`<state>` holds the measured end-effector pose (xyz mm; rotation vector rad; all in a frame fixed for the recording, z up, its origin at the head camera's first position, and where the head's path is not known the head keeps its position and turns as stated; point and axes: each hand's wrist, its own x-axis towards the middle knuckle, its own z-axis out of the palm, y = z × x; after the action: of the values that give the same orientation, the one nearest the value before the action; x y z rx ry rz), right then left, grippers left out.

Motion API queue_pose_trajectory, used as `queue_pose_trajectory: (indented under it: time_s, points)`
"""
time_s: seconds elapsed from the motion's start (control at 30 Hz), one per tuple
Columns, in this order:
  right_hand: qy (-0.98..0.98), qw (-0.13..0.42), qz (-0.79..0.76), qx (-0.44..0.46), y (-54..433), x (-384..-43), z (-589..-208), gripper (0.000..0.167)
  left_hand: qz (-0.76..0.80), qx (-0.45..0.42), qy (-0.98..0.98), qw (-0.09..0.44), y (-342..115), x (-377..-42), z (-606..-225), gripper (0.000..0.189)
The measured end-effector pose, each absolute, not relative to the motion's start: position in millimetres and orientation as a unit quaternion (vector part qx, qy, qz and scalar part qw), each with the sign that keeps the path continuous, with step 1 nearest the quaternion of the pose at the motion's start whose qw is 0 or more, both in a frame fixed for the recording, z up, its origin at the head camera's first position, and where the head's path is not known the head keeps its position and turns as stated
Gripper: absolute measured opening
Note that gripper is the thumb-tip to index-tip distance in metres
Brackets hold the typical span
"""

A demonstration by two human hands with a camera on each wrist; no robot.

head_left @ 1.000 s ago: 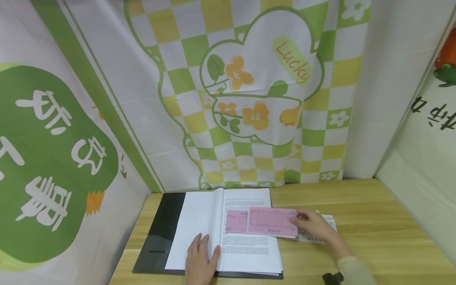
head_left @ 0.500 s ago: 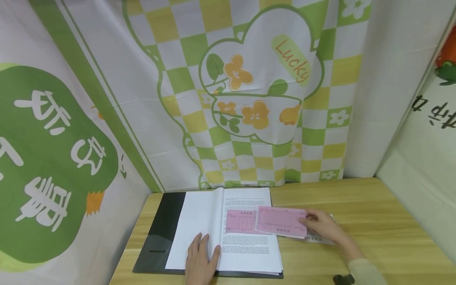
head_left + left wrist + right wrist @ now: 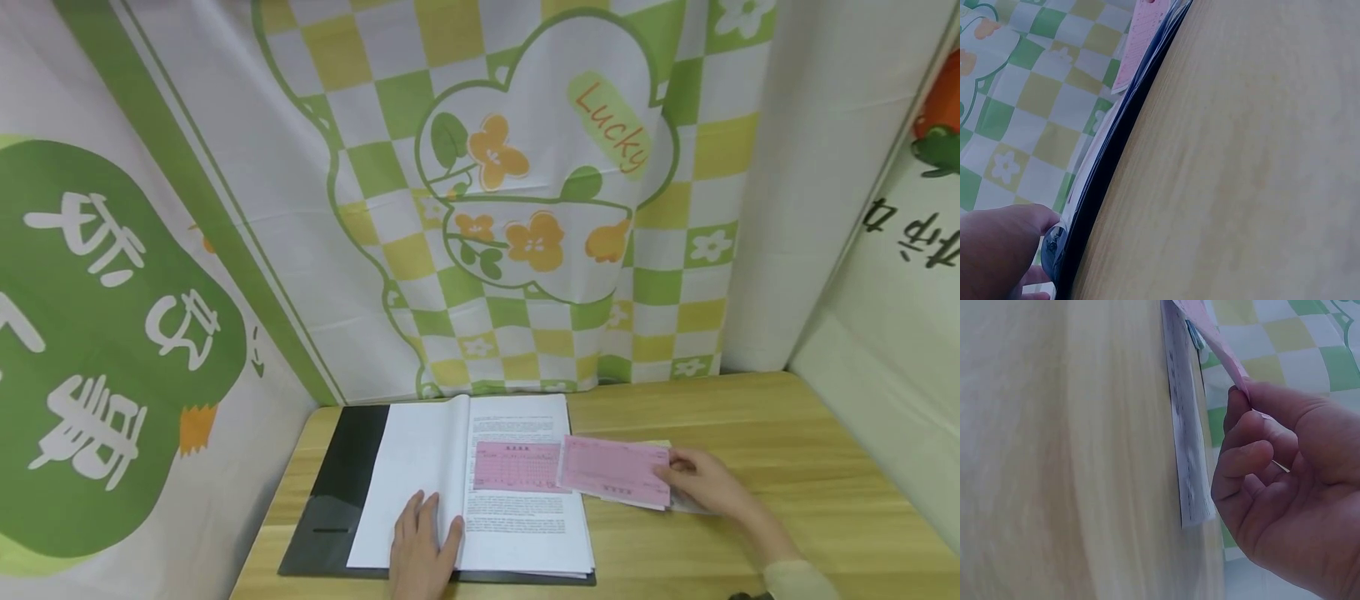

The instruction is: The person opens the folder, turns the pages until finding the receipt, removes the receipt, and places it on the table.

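A black folder lies spread on the table with white sheets in it. The left hand rests with extended fingers on the pages near the fold, by the front edge. On the printed right-hand page lies a pink form slip. My right hand pinches the right end of another pink form slip, thumb against fingers, its left end just overlapping the first slip. In the right wrist view, this held slip bends upward over a stack of white printed slips on the table.
The wooden table extends to the right of the folder. A checkered cloth hangs behind it, with a printed cloth at left and a pale one at right. A yellowish paper edge peeks out behind the held slip.
My right hand has drawn the held pink slip to the right, uncovering more of the pink slip on the page. The left hand has stayed in place.
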<state>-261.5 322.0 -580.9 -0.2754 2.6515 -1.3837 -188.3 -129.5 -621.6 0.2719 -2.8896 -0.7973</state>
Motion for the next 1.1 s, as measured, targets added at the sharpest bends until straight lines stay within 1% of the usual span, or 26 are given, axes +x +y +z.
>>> queue_pose_trajectory:
  time_s: [0.13,0.2,0.27,0.43,0.63,0.73,0.87,0.93,1.0,1.1]
  points:
    - [0.867,0.076,-0.483,-0.095,330.6,-257.0,-579.6,0.035,-0.263,0.087,-0.958,0.076,-130.2,-189.5,-622.9,0.065]
    - [0.864,0.078,-0.489,-0.094,336.0,-255.2,-577.7,0.043,-0.262,0.087,-0.958,0.078,-130.1,-190.2,-623.7,0.065]
    - [0.859,0.082,-0.496,-0.094,342.0,-253.8,-577.1,0.041,-0.263,0.085,-0.958,0.080,-129.8,-190.3,-624.9,0.065]
    - [0.871,0.089,-0.475,-0.093,360.2,-252.3,-575.4,0.027,-0.268,0.076,-0.956,0.088,-130.4,-190.5,-627.8,0.063]
    - [0.907,0.057,-0.409,-0.083,376.5,-252.7,-571.2,0.031,-0.266,0.075,-0.957,0.090,-131.6,-192.5,-625.1,0.065]
    - [0.915,0.044,-0.392,-0.084,380.5,-252.7,-571.5,0.027,-0.266,0.076,-0.957,0.088,-131.5,-193.1,-623.5,0.066]
    - [0.925,0.010,-0.366,-0.100,383.7,-251.8,-578.0,0.016,-0.269,0.076,-0.956,0.088,-130.7,-192.0,-622.0,0.065]
    - [0.930,-0.002,-0.350,-0.108,384.8,-251.4,-581.6,0.014,-0.269,0.074,-0.956,0.089,-130.4,-190.6,-621.7,0.064]
    - [0.934,-0.005,-0.342,-0.099,385.3,-251.3,-584.4,0.019,-0.269,0.075,-0.956,0.086,-130.3,-189.1,-621.8,0.064]
    - [0.945,-0.011,-0.321,-0.067,384.5,-252.5,-583.9,0.037,-0.270,0.079,-0.956,0.079,-130.7,-187.4,-622.8,0.064]
